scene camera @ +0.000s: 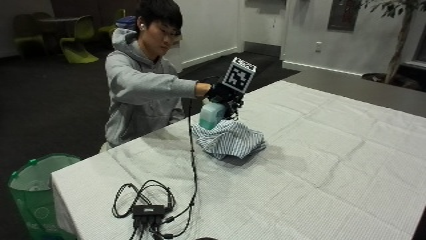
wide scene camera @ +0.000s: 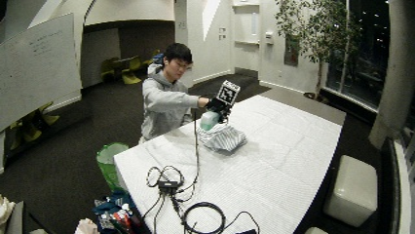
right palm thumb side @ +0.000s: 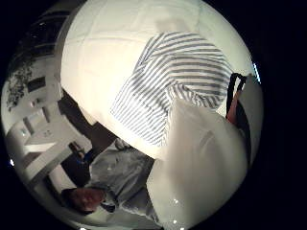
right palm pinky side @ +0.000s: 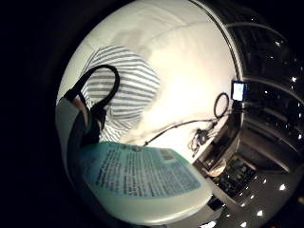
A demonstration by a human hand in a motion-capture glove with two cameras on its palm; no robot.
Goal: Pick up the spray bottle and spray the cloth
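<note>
I've got the spray bottle (scene camera: 212,115) up off the table, my gloved right hand (scene camera: 223,93) wrapped around its upper part, fingers curled round it. It's a pale mint bottle with a printed label, and it hangs just above the striped cloth (scene camera: 228,140). From my palm the label fills the near side of the view, bottle (right palm pinky side: 142,183) right against the hand, and the blue-and-white stripes of the cloth (right palm pinky side: 124,92) lie beyond it on the table.

The cloth sits bunched in a heap near the table's edge on my side, on the white tablecloth (scene camera: 319,165). In the thumb-side view the cloth (right palm thumb side: 168,86) spreads out under the hand, with the bottle's white body (right palm thumb side: 201,172) close in.

So the pick-up looks done. What's left, as I judge it, is the spraying itself: I can't see the nozzle or the trigger clearly, can't tell whether a finger is on it, and see no mist or wet patch on the cloth.

Further out, toward the near corner of the table, a tangle of black cables and a small box (scene camera: 148,209) lies well apart from the cloth. A green bin (scene camera: 33,190) stands on the floor beside that corner.
</note>
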